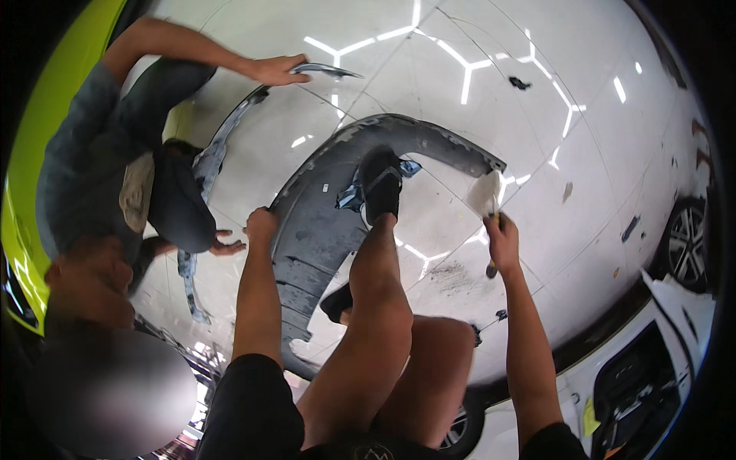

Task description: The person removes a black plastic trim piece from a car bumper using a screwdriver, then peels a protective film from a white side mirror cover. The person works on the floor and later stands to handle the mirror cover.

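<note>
My left hand (262, 222) is closed on the left edge of a large curved dark-grey plastic car panel (307, 222) lying on the floor. My right hand (502, 241) grips the yellow-and-black handle of a broad-bladed scraper (483, 193). Its pale blade is close to the panel's far right tip; whether they touch I cannot tell. Lighter, scuffed patches run along the panel's outer edge. My foot in a black slipper (381, 184) rests over the panel, beside crumpled blue-and-black scraps (351, 193).
To the left a co-worker (100, 169) crouches, one hand (280, 70) holding a curved silvery strip (326, 70). A long torn strip (215, 157) lies by them. A lime-green car (46, 138) stands behind; a white car (567, 414) and a wheel (685, 241) are at right. Dark scraps (520, 83) dot the glossy tiles.
</note>
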`<state>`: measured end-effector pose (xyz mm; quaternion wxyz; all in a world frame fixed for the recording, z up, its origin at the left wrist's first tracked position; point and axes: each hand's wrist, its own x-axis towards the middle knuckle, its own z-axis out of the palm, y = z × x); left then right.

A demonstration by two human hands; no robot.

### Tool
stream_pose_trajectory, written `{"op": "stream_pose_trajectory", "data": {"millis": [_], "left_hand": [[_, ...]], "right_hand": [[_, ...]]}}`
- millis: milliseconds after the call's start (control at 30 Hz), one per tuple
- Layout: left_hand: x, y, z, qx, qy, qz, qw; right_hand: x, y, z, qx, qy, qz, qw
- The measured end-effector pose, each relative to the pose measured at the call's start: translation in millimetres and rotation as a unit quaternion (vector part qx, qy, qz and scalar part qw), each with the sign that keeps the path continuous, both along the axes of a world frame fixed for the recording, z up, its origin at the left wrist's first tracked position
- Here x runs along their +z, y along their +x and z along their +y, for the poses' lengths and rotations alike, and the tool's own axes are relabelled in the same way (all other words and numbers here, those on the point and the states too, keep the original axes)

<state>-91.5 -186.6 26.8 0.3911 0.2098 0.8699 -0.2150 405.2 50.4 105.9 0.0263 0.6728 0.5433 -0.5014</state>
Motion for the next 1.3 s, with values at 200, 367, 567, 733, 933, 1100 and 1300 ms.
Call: {"op": "stream_pose_trajectory", "data": {"millis": [200, 367, 567, 733, 933, 1100, 1300], "left_hand": [[18.9, 31.2, -31.8, -0.031, -0.011, 0.077, 0.996], [1.2, 18.7, -77.3, -0.001, 0.023, 0.138, 0.990], [55.0, 44.8, -127.5, -0.175, 0.151, 0.096, 0.968], [171.2, 107.4, -134.0, -0.212, 0.265, 0.007, 0.941], [232.6, 206.4, -178.9, -0.161, 0.376, 0.101, 0.907], [272.4, 232.9, -202.7, 0.175, 0.572, 0.010, 0.801], [283.8, 256.7, -234.6, -0.090, 0.543, 0.076, 0.831]], "right_hand": [[99.6, 68.0, -37.4, -0.011, -0.039, -0.013, 0.999], [99.2, 147.5, -67.8, 0.108, -0.074, -0.104, 0.986], [134.8, 160.4, -45.4, 0.213, -0.067, -0.089, 0.971], [195.7, 80.0, -53.2, 0.310, -0.003, -0.028, 0.950], [292.1, -119.1, -214.8, 0.651, 0.081, 0.123, 0.745], [313.5, -218.9, -320.2, 0.640, 0.036, 0.091, 0.762], [310.0, -334.5, -344.3, 0.705, -0.140, 0.050, 0.693]]}}
